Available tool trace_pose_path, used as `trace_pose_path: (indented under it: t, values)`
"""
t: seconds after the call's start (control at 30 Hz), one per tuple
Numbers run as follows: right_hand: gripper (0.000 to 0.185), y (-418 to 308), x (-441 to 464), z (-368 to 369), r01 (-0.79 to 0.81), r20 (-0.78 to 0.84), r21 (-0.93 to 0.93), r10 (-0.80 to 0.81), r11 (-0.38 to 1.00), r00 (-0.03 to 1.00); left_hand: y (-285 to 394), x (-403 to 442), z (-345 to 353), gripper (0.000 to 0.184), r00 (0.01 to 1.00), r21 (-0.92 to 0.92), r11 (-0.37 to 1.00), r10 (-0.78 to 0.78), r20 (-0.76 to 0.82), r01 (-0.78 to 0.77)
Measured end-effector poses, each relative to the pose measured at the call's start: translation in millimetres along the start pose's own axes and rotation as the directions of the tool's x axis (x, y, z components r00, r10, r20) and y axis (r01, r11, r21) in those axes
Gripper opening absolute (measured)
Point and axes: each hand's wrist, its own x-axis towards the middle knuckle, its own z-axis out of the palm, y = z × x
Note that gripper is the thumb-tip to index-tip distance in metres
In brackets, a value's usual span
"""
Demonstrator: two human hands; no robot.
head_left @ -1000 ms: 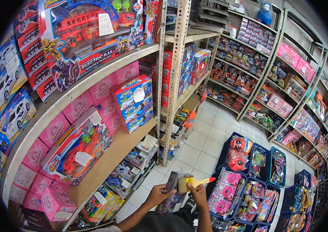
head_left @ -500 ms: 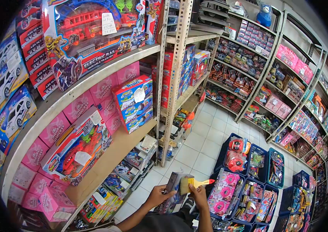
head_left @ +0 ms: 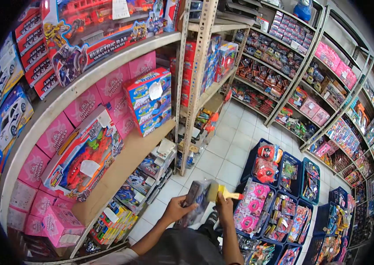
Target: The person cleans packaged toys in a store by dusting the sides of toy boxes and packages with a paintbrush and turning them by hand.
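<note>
Above the white tiled floor (head_left: 221,152), low in the middle of the view, a flat-bristled brush (head_left: 225,193) is held up beside a dark, shiny box (head_left: 199,197); the brush's long axis runs nearly level across the view, bristles to the left toward the box, yellow handle to the right, its red tip dipping slightly; the box stands on a slant, its long axis leaning from upper right to lower left.

The left hand (head_left: 180,209) grasps the box by its left edge, thumb laid over the printed face, only partly closed because of the box's width; the right hand (head_left: 225,208) is closed on the brush near the base of the handle, fingers curled in, the red tip sticking out beyond them.

Most of the left fingers are hidden behind the box; the right hand covers part of the handle; the bristles overlap the box's right edge, and whether they touch it I cannot tell; the print on the box is too dim and glossy to read; its lower end is hard to make out against the dark clothing (head_left: 180,247), which the bottom edge cuts off.
</note>
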Motion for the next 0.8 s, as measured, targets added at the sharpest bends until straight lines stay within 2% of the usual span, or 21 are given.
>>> trace_pose_path:
  t: [0.1,0.13,0.2,0.23,0.33,0.37,0.43,0.47,0.57,0.63,0.67,0.7,0.8]
  values:
    - [0.035,-20,-11,-3,-0.010,0.142,-0.049,0.017,0.999,0.990,16,-4,1,0.027,0.997,0.010,0.998,0.068,0.036,-0.068]
    - [0.035,-9,-7,-14,0.025,0.122,-0.177,-0.003,0.984,0.993,16,-5,-2,0.029,0.997,0.065,0.996,0.062,0.046,-0.065]
    - [0.036,-16,-10,-17,0.111,0.112,-0.260,-0.084,0.959,0.990,19,-8,-2,0.030,0.999,0.130,0.990,0.044,0.025,-0.047]
    - [0.037,-10,1,-22,0.110,0.126,-0.161,-0.090,0.981,0.988,20,-10,-2,0.030,0.998,0.134,0.990,0.048,0.028,-0.052]
    - [0.039,-39,-13,-9,0.084,0.149,-0.081,-0.071,0.993,0.986,28,-13,-7,0.030,0.997,0.157,0.986,0.053,0.049,-0.060]
    - [0.039,-42,-16,-7,0.084,0.156,-0.083,-0.070,0.993,0.985,30,-15,-6,0.030,0.996,0.161,0.983,0.082,0.038,-0.087]
    - [0.037,-42,-26,-6,0.089,0.268,-0.206,-0.031,0.975,0.963,27,-21,-7,0.030,0.995,0.164,0.981,0.102,0.023,-0.104]
    - [0.035,-37,-23,-10,0.111,0.272,-0.239,-0.043,0.965,0.961,23,-21,-9,0.031,0.994,0.169,0.980,0.100,0.032,-0.104]
    - [0.033,-44,-22,-1,0.107,0.196,-0.029,-0.099,0.994,0.976,27,-28,-13,0.036,0.996,0.191,0.978,0.084,0.036,-0.089]
    - [0.033,-45,-25,1,0.048,0.251,0.028,-0.054,0.998,0.967,33,-33,-12,0.043,0.998,0.154,0.986,0.052,0.042,-0.058]
    - [0.034,-42,-29,1,0.025,0.253,0.022,-0.029,0.999,0.967,34,-36,-12,0.050,0.994,0.195,0.974,0.110,0.024,-0.113]
    - [0.034,-40,-31,2,0.018,0.259,0.020,-0.022,1.000,0.966,35,-38,-11,0.050,0.994,0.196,0.975,0.105,0.016,-0.106]
    - [0.033,-40,-31,-2,0.080,0.255,-0.140,-0.042,0.987,0.966,34,-44,-11,0.054,0.993,0.129,0.985,0.114,0.008,-0.114]
